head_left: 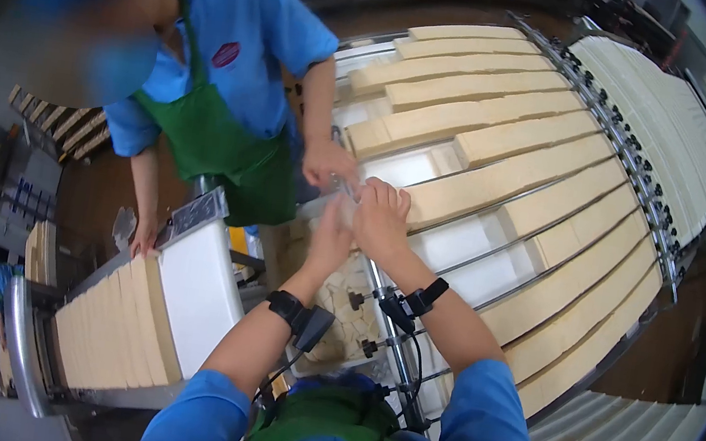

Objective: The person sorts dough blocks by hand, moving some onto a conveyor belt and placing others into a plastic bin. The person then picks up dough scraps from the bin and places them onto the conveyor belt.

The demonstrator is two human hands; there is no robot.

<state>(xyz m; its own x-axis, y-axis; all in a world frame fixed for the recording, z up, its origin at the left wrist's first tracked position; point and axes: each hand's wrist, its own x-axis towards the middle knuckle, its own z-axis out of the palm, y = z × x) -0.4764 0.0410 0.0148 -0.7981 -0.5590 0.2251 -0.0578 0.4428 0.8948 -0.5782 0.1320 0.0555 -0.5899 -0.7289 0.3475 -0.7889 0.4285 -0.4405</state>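
My right hand (382, 217) is at the near end of a long pale layered strip (503, 183), which looks like stacked dough sheets. Its fingers are curled, and whatever they grip is hidden. Beside it, my left hand (330, 237) is smeared by motion, so its fingers do not show clearly. A small translucent piece (341, 188) appears just beyond both hands, close to a co-worker's hand (330, 163). Below my wrists stands a bin (382, 369) holding pale scraps (345, 310).
Several pale strips lie in rows between metal rods on the white conveyor (481, 243). A metal bar (394, 344) with black knobs runs along its near edge. Across from me, a co-worker (239, 69) rests another hand (143, 236) by a row of pale slabs (117, 323) on the left conveyor.
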